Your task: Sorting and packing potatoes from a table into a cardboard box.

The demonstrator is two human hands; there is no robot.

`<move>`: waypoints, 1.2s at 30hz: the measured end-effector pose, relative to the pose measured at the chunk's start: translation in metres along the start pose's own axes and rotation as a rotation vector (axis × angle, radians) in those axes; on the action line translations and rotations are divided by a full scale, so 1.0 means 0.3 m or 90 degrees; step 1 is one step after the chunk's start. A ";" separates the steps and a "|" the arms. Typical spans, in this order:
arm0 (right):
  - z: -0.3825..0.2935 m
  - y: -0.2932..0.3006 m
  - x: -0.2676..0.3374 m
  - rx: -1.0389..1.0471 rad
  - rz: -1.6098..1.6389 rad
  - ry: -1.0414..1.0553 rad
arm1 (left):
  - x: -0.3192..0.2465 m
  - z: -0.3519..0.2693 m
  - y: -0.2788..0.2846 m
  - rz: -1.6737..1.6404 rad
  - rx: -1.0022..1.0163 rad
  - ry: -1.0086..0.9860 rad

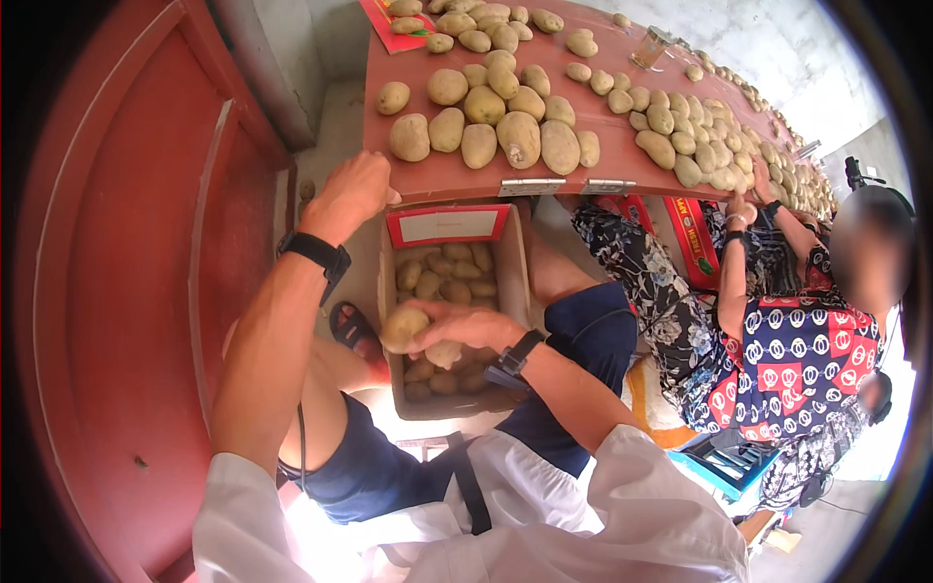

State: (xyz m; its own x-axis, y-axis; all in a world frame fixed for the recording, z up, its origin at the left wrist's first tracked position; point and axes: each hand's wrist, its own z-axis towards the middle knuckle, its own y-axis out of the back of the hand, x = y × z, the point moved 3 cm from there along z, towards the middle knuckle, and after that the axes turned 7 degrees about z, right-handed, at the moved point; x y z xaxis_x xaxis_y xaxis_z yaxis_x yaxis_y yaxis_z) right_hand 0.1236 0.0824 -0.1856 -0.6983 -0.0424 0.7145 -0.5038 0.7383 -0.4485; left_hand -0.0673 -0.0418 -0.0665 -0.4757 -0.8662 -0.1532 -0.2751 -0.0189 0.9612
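Observation:
My right hand [463, 328] reaches over an open cardboard box [514, 273] between my legs. It grips a potato [403, 329] between thumb and fingers, and another potato [443, 354] shows beneath the fingers. More potatoes [455, 291] lie in the box. My left hand [364, 189] rests at the near left corner of the red-brown table [437, 188], its fingers curled at the edge; whether it holds anything is hidden. A cluster of large potatoes [518, 138] lies on the table just beyond that hand.
A glass mug [651, 48] stands near the table's far side, among smaller potatoes [660, 119]. At the right sits a person in patterned clothes, with hands [743, 208] at the table edge. A red door [138, 291] is on the left. Metal hinges [531, 187] line the table edge.

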 end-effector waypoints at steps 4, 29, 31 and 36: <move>-0.102 0.010 0.111 -0.041 0.098 0.230 | -0.006 0.000 -0.008 -0.006 -0.017 -0.002; -0.439 0.626 0.966 -0.707 -0.248 0.255 | -0.012 -0.047 -0.016 0.036 -0.093 0.011; -0.387 0.677 0.977 -0.673 -0.245 0.428 | -0.014 -0.044 -0.016 0.020 -0.076 0.013; -0.383 0.743 1.008 -0.746 -0.475 0.330 | -0.018 -0.045 -0.013 0.003 -0.068 0.002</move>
State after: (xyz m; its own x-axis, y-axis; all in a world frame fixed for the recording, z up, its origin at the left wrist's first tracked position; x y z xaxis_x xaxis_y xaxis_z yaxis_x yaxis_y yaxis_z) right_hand -0.1414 0.3116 -0.0079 -0.0872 -0.5942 0.7996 0.2068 0.7744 0.5980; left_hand -0.0524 -0.0440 -0.0663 -0.4746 -0.8676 -0.1483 -0.1821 -0.0680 0.9809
